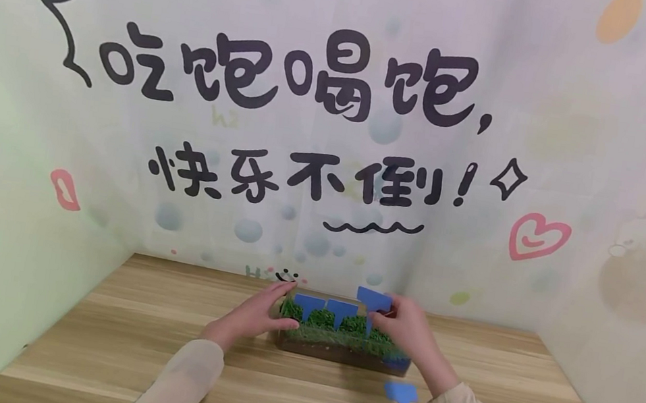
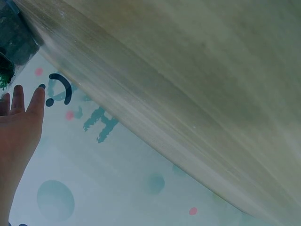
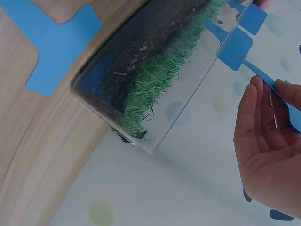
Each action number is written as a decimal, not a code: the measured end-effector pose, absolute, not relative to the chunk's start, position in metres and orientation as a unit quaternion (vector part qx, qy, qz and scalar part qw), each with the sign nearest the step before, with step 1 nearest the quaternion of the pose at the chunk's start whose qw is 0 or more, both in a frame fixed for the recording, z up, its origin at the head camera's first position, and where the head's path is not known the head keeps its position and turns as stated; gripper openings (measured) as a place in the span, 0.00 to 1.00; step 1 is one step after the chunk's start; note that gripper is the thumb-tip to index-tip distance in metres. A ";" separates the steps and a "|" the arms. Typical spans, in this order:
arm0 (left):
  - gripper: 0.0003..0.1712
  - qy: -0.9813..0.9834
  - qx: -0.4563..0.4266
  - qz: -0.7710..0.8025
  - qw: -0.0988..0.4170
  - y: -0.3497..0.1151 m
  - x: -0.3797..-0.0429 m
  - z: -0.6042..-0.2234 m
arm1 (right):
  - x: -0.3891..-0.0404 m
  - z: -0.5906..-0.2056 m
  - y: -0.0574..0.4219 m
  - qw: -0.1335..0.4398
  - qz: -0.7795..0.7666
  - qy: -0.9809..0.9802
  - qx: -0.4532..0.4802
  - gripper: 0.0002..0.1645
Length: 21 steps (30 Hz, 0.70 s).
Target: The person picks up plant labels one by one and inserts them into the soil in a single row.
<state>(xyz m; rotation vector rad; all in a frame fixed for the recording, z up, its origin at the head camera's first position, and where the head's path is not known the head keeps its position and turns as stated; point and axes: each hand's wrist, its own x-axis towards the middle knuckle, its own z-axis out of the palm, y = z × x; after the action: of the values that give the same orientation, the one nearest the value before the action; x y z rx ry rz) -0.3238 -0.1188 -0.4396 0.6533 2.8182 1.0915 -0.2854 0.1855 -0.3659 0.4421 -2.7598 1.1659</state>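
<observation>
A clear plastic box [image 1: 342, 355] of dark soil and green grass stands near the back of the table. My left hand [image 1: 250, 313] is at its left end, fingers straight and spread, with the thumb over the front rim. Two blue T-shaped plant labels, a left one [image 1: 309, 302] and a middle one [image 1: 341, 309], stand upright in the grass. Between thumb and fingers my right hand [image 1: 412, 327] pinches another blue plant label [image 1: 374, 298], raised above the right half of the box. Its narrow stem points toward the grass.
One more blue plant label [image 1: 403, 394] lies flat on the wooden table [image 1: 297, 395], in front of the box's right end. A printed cloth wall [image 1: 293, 238] rises close behind the box. Something blue [image 3: 96, 77] shows through the box's soil-filled end.
</observation>
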 end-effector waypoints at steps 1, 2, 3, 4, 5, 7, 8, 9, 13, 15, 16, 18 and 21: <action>0.50 0.911 0.211 0.352 0.025 -0.119 -0.324 -0.440 | -0.287 -0.366 0.186 0.057 0.384 -0.910 0.144 0.04; 0.50 0.912 0.210 0.352 0.025 -0.119 -0.324 -0.439 | -0.288 -0.367 0.186 0.057 0.384 -0.911 0.141 0.04; 0.50 0.912 0.210 0.351 0.025 -0.119 -0.323 -0.439 | -0.289 -0.367 0.186 0.057 0.383 -0.911 0.139 0.04; 0.50 0.912 0.210 0.351 0.024 -0.120 -0.323 -0.439 | -0.291 -0.368 0.186 0.057 0.382 -0.912 0.137 0.04; 0.50 0.912 0.210 0.351 0.024 -0.120 -0.323 -0.439 | -0.292 -0.368 0.186 0.057 0.381 -0.913 0.135 0.04; 0.50 0.913 0.208 0.350 0.023 -0.120 -0.323 -0.439 | -0.293 -0.369 0.186 0.057 0.381 -0.913 0.133 0.04; 0.50 0.913 0.208 0.349 0.023 -0.120 -0.323 -0.439 | -0.294 -0.369 0.186 0.057 0.381 -0.913 0.131 0.04; 0.50 0.913 0.208 0.350 0.022 -0.120 -0.323 -0.439 | -0.295 -0.370 0.186 0.057 0.380 -0.914 0.131 0.04; 0.50 0.913 0.208 0.351 0.021 -0.120 -0.323 -0.439 | -0.299 -0.372 0.186 0.058 0.378 -0.915 0.128 0.04; 0.50 0.912 0.209 0.352 0.021 -0.120 -0.323 -0.439 | -0.301 -0.374 0.186 0.058 0.376 -0.916 0.129 0.04; 0.50 0.912 0.209 0.351 0.021 -0.120 -0.323 -0.438 | -0.302 -0.375 0.186 0.058 0.375 -0.916 0.129 0.04; 0.50 0.913 0.212 0.349 0.021 -0.120 -0.323 -0.438 | -0.304 -0.377 0.187 0.057 0.374 -0.916 0.130 0.05; 0.49 0.912 0.214 0.348 0.020 -0.119 -0.323 -0.437 | -0.307 -0.381 0.188 0.056 0.374 -0.917 0.131 0.06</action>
<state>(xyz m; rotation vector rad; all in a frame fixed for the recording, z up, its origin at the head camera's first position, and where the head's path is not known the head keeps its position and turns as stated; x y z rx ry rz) -0.3232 -0.1190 -0.4375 0.6641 2.8307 1.0797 -0.3070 0.1882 -0.3808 0.3965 -2.7820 1.1338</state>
